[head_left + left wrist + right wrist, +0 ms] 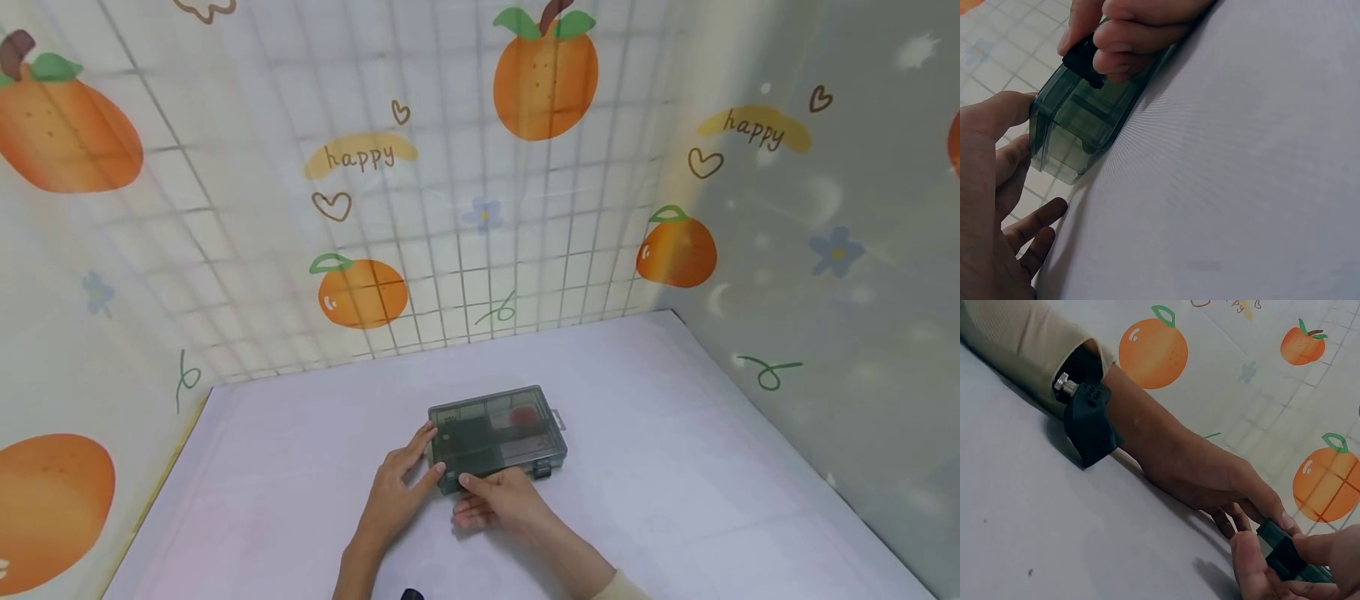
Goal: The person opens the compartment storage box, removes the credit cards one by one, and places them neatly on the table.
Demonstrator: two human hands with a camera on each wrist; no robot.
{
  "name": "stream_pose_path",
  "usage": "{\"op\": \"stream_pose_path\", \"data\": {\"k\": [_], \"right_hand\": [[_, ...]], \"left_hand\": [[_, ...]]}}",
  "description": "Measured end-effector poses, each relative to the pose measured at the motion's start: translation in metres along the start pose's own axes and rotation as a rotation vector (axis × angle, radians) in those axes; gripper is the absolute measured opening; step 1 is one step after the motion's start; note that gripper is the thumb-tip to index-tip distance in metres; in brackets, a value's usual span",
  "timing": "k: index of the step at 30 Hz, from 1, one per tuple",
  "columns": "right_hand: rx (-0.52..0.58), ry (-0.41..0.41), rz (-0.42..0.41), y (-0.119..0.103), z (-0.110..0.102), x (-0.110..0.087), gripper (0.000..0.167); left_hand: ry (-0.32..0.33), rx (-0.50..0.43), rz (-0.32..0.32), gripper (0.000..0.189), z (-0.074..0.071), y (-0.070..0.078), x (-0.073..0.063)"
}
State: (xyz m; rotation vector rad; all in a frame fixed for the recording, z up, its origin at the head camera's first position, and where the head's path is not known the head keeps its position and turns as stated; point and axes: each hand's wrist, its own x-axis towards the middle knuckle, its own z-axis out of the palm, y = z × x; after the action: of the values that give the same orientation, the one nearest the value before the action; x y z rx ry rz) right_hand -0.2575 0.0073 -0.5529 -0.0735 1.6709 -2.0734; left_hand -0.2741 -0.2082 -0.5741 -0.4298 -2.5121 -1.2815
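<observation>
A dark translucent plastic storage box (517,425) with a lidded top and compartments lies on the table. A red item (523,415) and darker contents show through the lid. My left hand (397,487) holds the box's left end, thumb at the near corner and a finger at the side; its lower fingers spread off the box in the left wrist view. At the front edge near that corner, my right hand (510,504) pinches a black latch (1082,62) between thumb and fingers. A second latch (542,470) sits further right on the front.
The table (675,475) has a white cover. Behind and beside it hang sheets (450,167) printed with oranges and "happy". A hanging tab (559,419) sticks out from the box's right end. A black mount (1091,422) is strapped at the left forearm's sleeve.
</observation>
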Motion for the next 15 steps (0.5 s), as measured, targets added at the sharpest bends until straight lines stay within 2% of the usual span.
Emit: {"op": "stream_pose_path", "data": {"k": [2, 5, 9, 15], "right_hand": [[0.028, 0.013, 0.008, 0.0002, -0.0001, 0.0006, 0.042], [0.026, 0.032, -0.01, 0.0015, 0.0019, 0.0006, 0.027], [-0.041, 0.035, -0.058, 0.0039, 0.0056, -0.0003, 0.013], [-0.208, 0.008, -0.077, 0.0021, 0.0035, -0.0062, 0.023]], "left_hand": [[-0.005, -0.006, -0.001, 0.06, 0.0001, 0.0004, 0.0006], [-0.005, 0.005, -0.008, 0.061, 0.0001, 0.0011, 0.0009], [0.0, 0.016, -0.033, 0.06, -0.0013, 0.0019, 0.0006], [-0.013, -0.004, -0.049, 0.058, 0.0003, 0.0011, -0.0002]]}}
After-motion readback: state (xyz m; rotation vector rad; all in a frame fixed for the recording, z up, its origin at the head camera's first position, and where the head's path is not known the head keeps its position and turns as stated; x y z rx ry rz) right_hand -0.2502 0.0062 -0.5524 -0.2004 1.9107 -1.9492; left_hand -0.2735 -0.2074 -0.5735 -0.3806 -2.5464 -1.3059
